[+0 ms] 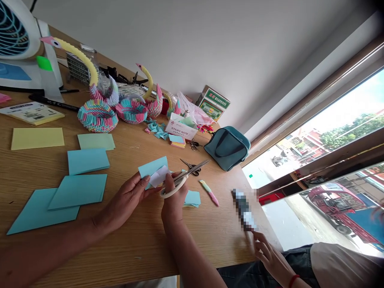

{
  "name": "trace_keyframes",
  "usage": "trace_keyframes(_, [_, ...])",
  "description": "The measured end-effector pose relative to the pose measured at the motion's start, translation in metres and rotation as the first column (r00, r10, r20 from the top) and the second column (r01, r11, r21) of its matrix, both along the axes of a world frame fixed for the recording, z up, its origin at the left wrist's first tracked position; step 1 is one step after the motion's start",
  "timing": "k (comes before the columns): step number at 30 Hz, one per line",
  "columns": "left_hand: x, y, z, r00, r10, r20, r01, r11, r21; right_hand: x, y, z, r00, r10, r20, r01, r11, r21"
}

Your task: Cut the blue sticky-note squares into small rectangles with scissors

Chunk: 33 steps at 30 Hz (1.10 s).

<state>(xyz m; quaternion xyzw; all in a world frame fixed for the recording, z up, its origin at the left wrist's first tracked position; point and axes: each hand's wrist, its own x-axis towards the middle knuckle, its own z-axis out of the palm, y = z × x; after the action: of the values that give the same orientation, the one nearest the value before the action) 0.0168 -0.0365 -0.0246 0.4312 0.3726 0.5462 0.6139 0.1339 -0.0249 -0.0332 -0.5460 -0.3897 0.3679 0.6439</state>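
Note:
My left hand (pixel 130 194) pinches a light blue paper (pixel 155 163) between thumb and fingers above the wooden table. A pale lavender paper piece (pixel 159 177) lies against its front. My right hand (pixel 175 202) is closed around scissors with white handles (pixel 177 187), their blades pointing up and right, away from the paper. Its thumb and fingertips are close to the lavender piece; whether they grip it cannot be made out. Under and beside the right hand sits a small stack of blue paper (pixel 192 198). Left of my hands lie larger blue sheets (pixel 79 192).
Black scissors (pixel 195 173) and a folded multicoloured paper strip (pixel 209 193) lie to the right. Behind stand paper swans (pixel 98 116), a sticky note box (pixel 181 127), a teal bag (pixel 228 148) and a fan (pixel 18 44). Another person's hand (pixel 267 252) touches a blurred object at the right edge.

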Motion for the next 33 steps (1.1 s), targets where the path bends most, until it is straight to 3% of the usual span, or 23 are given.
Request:
trace_keyframes(5, [-0.004,0.002,0.005,0.999,-0.011,0.053,0.015,0.997,-0.078,-0.002,-0.002,0.001,0.996,0.068,-0.059,-0.07,0.997,-0.021])
trace_keyframes(11, [-0.008,0.005,0.01,0.999,-0.01,0.044,0.015,0.995,-0.104,-0.002,0.001,-0.003,0.998,0.061,0.021,-0.06,0.998,-0.036])
trace_keyframes(17, [-0.009,0.01,0.009,0.995,-0.037,-0.093,0.034,0.999,-0.032,-0.004,0.003,-0.008,0.998,0.055,0.031,-0.053,0.997,-0.059])
trace_keyframes(27, [-0.036,0.028,0.036,0.911,0.11,-0.398,-0.137,0.99,-0.04,-0.01,-0.003,0.002,0.991,0.125,0.035,-0.122,0.99,-0.076])
trace_keyframes(33, [-0.057,0.041,0.025,0.866,0.001,-0.5,-0.053,0.994,-0.09,-0.01,-0.004,0.004,0.97,0.223,0.093,-0.211,0.97,-0.124])
